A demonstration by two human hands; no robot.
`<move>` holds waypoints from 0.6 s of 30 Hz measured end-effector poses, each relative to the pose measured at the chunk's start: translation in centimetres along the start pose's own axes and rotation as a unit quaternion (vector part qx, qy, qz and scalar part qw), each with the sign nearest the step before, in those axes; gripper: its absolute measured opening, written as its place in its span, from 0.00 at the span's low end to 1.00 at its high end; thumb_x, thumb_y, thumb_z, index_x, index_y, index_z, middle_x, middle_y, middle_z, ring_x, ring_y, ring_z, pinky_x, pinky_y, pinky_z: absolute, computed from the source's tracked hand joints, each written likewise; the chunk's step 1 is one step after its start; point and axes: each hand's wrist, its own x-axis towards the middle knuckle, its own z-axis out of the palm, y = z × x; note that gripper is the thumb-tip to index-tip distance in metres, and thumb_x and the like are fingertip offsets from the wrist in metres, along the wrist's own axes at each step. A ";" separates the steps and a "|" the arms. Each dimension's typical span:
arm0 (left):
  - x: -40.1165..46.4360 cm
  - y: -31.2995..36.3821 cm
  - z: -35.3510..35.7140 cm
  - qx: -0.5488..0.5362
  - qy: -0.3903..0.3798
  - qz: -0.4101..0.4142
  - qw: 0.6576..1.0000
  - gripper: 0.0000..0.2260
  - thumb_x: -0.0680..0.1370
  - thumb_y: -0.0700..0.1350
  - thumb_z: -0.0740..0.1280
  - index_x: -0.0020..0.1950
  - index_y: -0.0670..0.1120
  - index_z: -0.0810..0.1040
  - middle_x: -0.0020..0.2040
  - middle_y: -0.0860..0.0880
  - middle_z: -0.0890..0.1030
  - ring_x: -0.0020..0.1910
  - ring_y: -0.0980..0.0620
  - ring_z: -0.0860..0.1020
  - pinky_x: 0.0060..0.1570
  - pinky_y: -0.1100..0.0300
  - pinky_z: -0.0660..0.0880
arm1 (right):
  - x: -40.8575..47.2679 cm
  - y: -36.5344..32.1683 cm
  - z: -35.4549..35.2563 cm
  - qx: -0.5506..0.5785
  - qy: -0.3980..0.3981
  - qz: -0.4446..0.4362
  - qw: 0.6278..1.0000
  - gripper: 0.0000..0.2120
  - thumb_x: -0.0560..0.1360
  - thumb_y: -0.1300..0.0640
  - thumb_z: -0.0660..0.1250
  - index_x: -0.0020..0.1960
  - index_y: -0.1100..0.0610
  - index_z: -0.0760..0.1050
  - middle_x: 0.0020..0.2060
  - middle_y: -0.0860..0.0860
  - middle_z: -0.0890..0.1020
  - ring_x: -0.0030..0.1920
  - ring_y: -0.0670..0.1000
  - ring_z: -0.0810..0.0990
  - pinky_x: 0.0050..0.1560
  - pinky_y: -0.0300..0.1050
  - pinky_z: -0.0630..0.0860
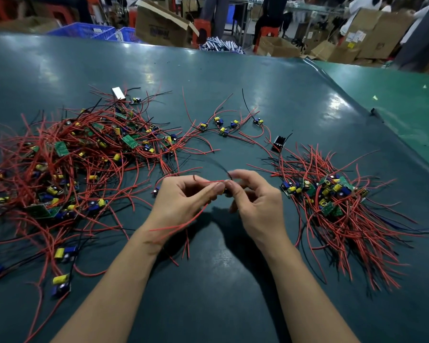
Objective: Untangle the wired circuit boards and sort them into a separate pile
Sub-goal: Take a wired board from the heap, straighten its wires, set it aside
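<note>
- Red-wired board (pixel 227 190) held mid-air over counter's (pixel 233 82) near-centre; left hand (pixel 181 199) and right hand (pixel 255 201) both pinch it, fingers curled tight.
- Step: freeing one unit's leads.
- Tangled heap (pixel 67 164) left side; sorted pile (pixel 332 201) right side.
- Next, likely: clear wires, drop it right.

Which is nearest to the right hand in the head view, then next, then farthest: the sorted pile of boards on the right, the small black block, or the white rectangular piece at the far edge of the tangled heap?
From the right hand:
1. Sorted pile, just to its right.
2. Black block, beyond the hand.
3. White piece, far left, behind the tangled heap.
</note>
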 end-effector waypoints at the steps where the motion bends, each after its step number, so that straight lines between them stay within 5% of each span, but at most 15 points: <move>1: -0.1 0.0 0.0 0.005 -0.001 0.000 1.000 0.05 0.68 0.47 0.75 0.41 0.47 0.86 0.35 0.50 0.85 0.33 0.59 0.79 0.35 0.69 0.73 | 0.0 0.1 -0.1 -0.004 -0.017 0.000 1.000 0.13 0.77 0.61 0.70 0.53 0.43 0.80 0.36 0.47 0.82 0.26 0.52 0.78 0.29 0.45 0.77; 6: -0.1 0.0 0.0 0.005 -0.005 -0.009 1.000 0.03 0.68 0.48 0.75 0.37 0.49 0.86 0.34 0.51 0.85 0.32 0.60 0.79 0.34 0.70 0.73 | 0.0 0.3 -0.3 -0.032 -0.026 -0.030 0.999 0.07 0.76 0.61 0.70 0.52 0.53 0.83 0.36 0.43 0.83 0.25 0.47 0.79 0.29 0.43 0.78; 9: -0.2 0.1 0.1 0.000 -0.006 -0.025 1.000 0.05 0.67 0.48 0.75 0.37 0.48 0.85 0.32 0.51 0.83 0.30 0.58 0.77 0.32 0.69 0.72 | 0.0 0.0 0.3 0.008 0.030 0.051 0.998 0.06 0.77 0.61 0.69 0.43 0.53 0.80 0.31 0.48 0.83 0.27 0.48 0.80 0.27 0.39 0.75; 13: -0.1 -0.1 -0.1 -0.004 -0.017 -0.066 0.998 0.05 0.70 0.45 0.74 0.39 0.44 0.84 0.32 0.46 0.81 0.29 0.54 0.75 0.29 0.66 0.71 | 0.3 -0.7 0.6 0.184 0.046 0.211 0.959 0.06 0.80 0.61 0.65 0.44 0.57 0.75 0.31 0.50 0.82 0.24 0.49 0.79 0.20 0.37 0.70; 18: 0.0 -0.4 -0.1 0.036 -0.036 -0.076 0.996 0.06 0.76 0.37 0.70 0.40 0.43 0.83 0.31 0.51 0.82 0.29 0.58 0.77 0.33 0.66 0.74 | 0.3 -0.7 0.6 0.157 0.031 0.196 0.967 0.04 0.78 0.62 0.67 0.45 0.58 0.74 0.31 0.52 0.79 0.23 0.48 0.76 0.21 0.37 0.70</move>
